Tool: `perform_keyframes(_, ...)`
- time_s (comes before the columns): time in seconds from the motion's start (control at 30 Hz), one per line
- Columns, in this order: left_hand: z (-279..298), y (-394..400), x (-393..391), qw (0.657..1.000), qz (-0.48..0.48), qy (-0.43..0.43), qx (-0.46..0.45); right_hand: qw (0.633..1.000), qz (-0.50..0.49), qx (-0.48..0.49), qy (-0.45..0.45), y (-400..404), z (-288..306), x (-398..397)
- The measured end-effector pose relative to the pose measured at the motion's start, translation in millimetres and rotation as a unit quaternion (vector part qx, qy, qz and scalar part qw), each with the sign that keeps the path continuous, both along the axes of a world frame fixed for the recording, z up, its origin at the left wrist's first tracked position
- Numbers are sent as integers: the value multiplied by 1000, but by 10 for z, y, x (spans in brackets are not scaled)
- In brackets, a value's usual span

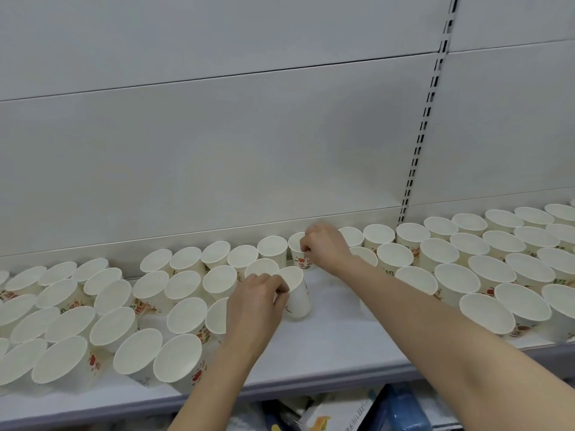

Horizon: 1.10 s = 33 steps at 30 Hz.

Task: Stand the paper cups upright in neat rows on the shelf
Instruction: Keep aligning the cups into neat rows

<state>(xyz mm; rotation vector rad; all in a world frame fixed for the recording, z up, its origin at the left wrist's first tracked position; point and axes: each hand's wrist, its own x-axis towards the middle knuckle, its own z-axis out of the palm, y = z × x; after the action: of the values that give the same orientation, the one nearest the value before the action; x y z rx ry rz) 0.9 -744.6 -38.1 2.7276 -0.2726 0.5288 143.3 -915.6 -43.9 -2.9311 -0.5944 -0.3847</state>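
White shelf (326, 346) against a grey back panel (217, 150): cup rows largely filled, gap remaining at centre

Paper cups (485, 265) stand upright in rows across the right section, and a further block (93, 309) fills the left, though the wide lens makes its alignment hard to judge; between them the shelf is bare apart from the two cups in hand. Left hand (259, 301) pinches the rim of a near cup (295, 293), fingers curled on it. Right hand (325, 245) grips a back-row cup (300, 251) with bent fingers. Judgement: task well advanced; the centre gap and some straightening remain
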Motion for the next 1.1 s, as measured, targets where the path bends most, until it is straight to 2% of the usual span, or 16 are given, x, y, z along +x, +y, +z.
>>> perform_keyframes(0.17, -61, 55, -13, 999, -28, -4, -20, 1000, -14, 0, -14, -24, 9, -81)
perform_keyframes(0.2, -58, 69, -18, 999, -33, 1, -26, 999, -15, 32, -12, -28, 45, -150)
perform_keyframes(0.27, -35, 103, -36, 998, -44, 11, -42, 985, -18, 170, -7, -48, 137, -411)
perform_keyframes(0.33, -8, 131, -90, 996, -53, 16, -64, 950, 5, 310, 30, -76, 188, -768)
perform_keyframes(0.37, 0, 135, -132, 995, -58, 15, -76, 936, 28, 347, 54, -98, 191, -957)
perform_keyframes(0.5, -6, 113, -336, 988, -75, 32, -128, 927, 86, 361, 55, -242, 110, -1537)
perform_keyframes(0.67, -3, -110, -683, 980, -98, 57, -164, 928, 98, 356, 51, -524, -7, -1890)
perform_keyframes(0.73, -28, -113, -762, 982, -51, 48, -175, 924, 96, 364, 65, -659, -49, -2022)
perform_keyframes(0.77, -42, -59, -773, 986, 5, 33, -160, 922, 87, 371, 72, -738, -63, -2097)
perform_keyframes(0.87, -43, 208, -732, 984, 176, 31, -24, 906, 41, 411, 90, -1031, -63, -2323)
perform_keyframes(1.0, -1, 335, -533, 967, 211, 91, 109, 881, 3, 463, 91, -1377, 30, -2490)
perform_keyframes(1.1, 44, 288, -471, 959, 222, 97, 146, 874, -21, 477, 88, -1555, 96, -2547)
